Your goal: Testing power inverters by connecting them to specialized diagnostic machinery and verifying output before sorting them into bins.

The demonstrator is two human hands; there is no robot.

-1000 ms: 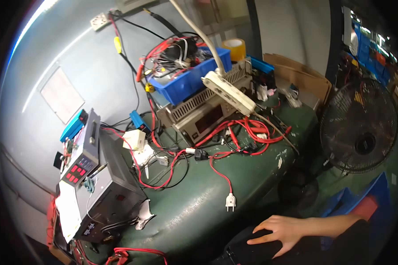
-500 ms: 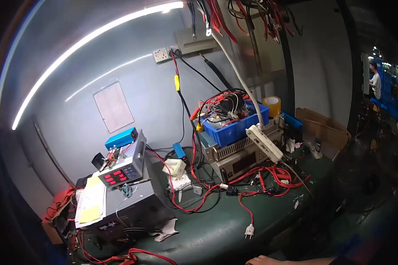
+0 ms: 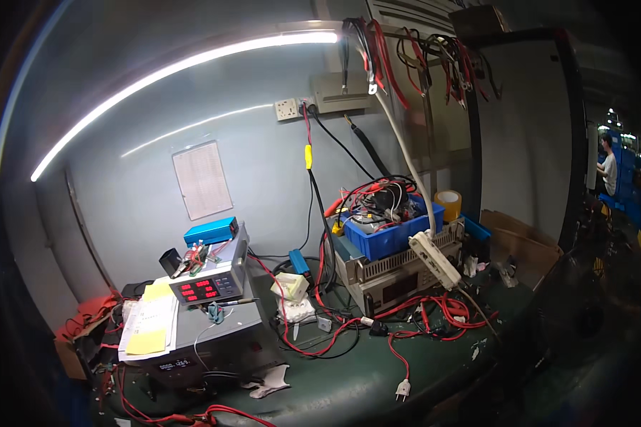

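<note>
Neither of my hands shows in the head view now. On the green bench point(image 3: 313, 406) a white two-pin plug point(image 3: 403, 389) on a red cable lies near the front edge. To the left, a grey meter with red digits point(image 3: 205, 287) rests on a larger dark-fronted power unit point(image 3: 228, 341). Papers with yellow notes point(image 3: 149, 324) lie on that unit beside the meter, and a blue box point(image 3: 211, 231) sits on top of the meter. A blue bin point(image 3: 388, 240) full of tangled wires stands on a stack of grey instruments point(image 3: 388, 288).
A white power strip point(image 3: 434, 260) leans against the instrument stack, its cord running upward. Red cables point(image 3: 452, 313) coil in front. Bundled leads point(image 3: 463, 67) hang overhead. A tape roll point(image 3: 448, 204), an open cardboard box point(image 3: 520, 238) and a distant seated person point(image 3: 608, 167) are at right.
The view has tilted upward, so the bench and its contents sit lower and further right in the picture. A hand that showed at the lower edge has left the view.
</note>
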